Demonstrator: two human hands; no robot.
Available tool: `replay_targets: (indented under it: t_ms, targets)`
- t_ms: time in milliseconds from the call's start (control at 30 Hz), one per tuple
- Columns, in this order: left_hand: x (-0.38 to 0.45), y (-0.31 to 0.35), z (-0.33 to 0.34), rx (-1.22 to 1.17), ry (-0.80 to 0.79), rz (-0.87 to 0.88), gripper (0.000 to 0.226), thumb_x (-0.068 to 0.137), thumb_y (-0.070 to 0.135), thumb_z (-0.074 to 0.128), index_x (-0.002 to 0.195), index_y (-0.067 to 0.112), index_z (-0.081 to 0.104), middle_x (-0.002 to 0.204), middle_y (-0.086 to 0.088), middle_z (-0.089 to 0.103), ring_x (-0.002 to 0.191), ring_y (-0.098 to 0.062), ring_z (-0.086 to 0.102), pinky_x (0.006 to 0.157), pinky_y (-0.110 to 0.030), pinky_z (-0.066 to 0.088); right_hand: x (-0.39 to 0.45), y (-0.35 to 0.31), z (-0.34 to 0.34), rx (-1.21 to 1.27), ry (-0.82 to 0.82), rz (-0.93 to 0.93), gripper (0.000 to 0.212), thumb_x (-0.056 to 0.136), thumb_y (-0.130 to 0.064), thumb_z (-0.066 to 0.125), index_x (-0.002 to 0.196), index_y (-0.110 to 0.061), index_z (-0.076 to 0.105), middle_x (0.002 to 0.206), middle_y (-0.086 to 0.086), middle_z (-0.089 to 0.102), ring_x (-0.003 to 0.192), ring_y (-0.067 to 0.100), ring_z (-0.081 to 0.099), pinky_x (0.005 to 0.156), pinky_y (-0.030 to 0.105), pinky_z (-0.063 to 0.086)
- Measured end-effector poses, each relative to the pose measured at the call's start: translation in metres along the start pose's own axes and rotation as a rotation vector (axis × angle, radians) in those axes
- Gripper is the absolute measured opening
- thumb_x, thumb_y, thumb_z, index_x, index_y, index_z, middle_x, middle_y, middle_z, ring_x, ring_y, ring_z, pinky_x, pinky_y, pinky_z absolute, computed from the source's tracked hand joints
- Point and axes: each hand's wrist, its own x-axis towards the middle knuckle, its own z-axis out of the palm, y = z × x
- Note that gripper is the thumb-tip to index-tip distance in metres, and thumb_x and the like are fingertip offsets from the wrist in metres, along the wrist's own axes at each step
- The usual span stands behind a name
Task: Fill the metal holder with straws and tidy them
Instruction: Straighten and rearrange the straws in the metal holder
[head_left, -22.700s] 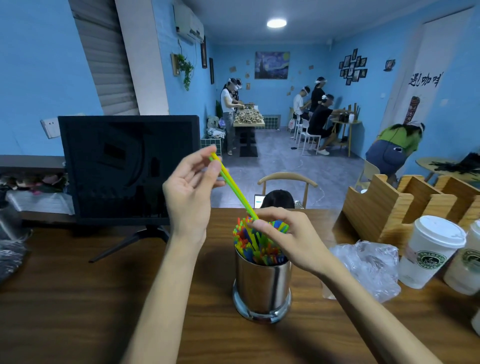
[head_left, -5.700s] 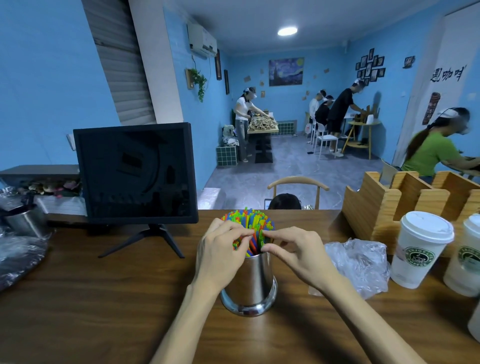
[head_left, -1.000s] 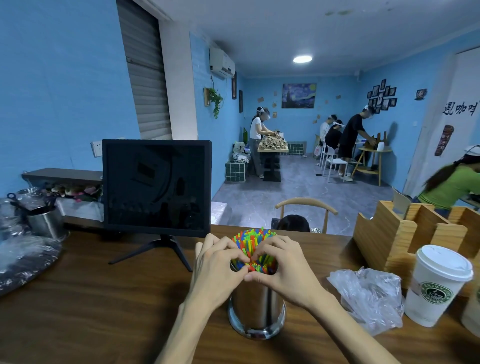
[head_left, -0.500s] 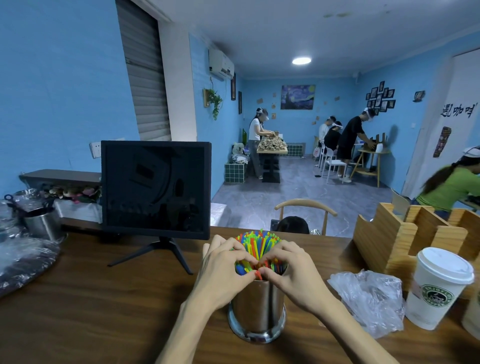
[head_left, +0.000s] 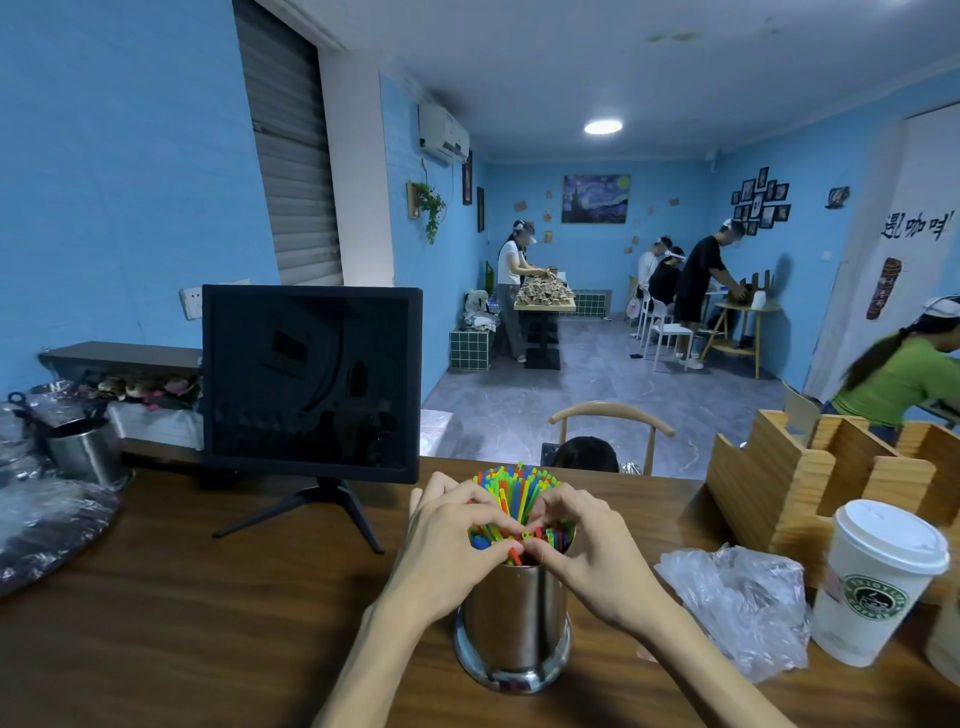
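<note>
A shiny metal holder (head_left: 514, 618) stands upright on the wooden counter (head_left: 208, 613), packed with colourful straws (head_left: 514, 491) that stick up above its rim. My left hand (head_left: 447, 545) curls round the left side of the straw bundle at the rim. My right hand (head_left: 587, 545) curls round the right side. Thumbs and forefingers of both hands meet in front, ringing the bundle. The far side of the holder is hidden behind my hands.
A dark monitor (head_left: 311, 376) on a tripod foot stands at the back left. A crumpled clear plastic bag (head_left: 737, 597), a lidded paper cup (head_left: 878, 577) and a wooden organiser (head_left: 810, 478) sit to the right. Foil-wrapped items and a metal pot (head_left: 83, 452) are far left.
Both hands stay cupped round the straws at the holder's rim. The bundle has been gathered a little tighter and stands slightly taller between my fingers.
</note>
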Motion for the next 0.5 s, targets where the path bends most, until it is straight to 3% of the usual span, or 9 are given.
replay_targets:
  t_ms: [300,433,500]
  targets:
    - [-0.001,0.002,0.0,-0.113,0.127,-0.004,0.006,0.081,0.041,0.079,0.085,0.04,0.075,0.089,0.024,0.066,0.098,-0.006,0.05,0.089,-0.022,0.035,0.001,0.002,-0.001,-0.029,-0.034,-0.035,0.022,0.08,-0.036,0.079,0.094,-0.034,0.062,0.097,-0.026,0.062,0.099,0.004,0.055,0.091,0.021,0.037]
    - [0.013,0.017,-0.015,-0.705,0.253,-0.118,0.009,0.088,0.019,0.077,0.091,0.025,0.072,0.086,0.003,0.069,0.079,-0.008,0.06,0.073,-0.023,0.048,0.008,0.002,0.001,-0.061,-0.047,-0.03,0.034,0.078,-0.065,0.073,0.096,-0.037,0.07,0.091,-0.027,0.064,0.098,0.004,0.055,0.092,0.027,0.042]
    - [0.022,0.026,-0.024,-0.858,0.367,-0.116,0.009,0.09,0.01,0.071,0.095,0.017,0.069,0.084,0.004,0.069,0.079,-0.005,0.062,0.072,-0.017,0.049,0.011,0.0,0.002,-0.055,-0.036,-0.044,0.034,0.083,-0.068,0.067,0.094,-0.037,0.074,0.091,-0.027,0.064,0.098,0.005,0.056,0.091,0.03,0.044]
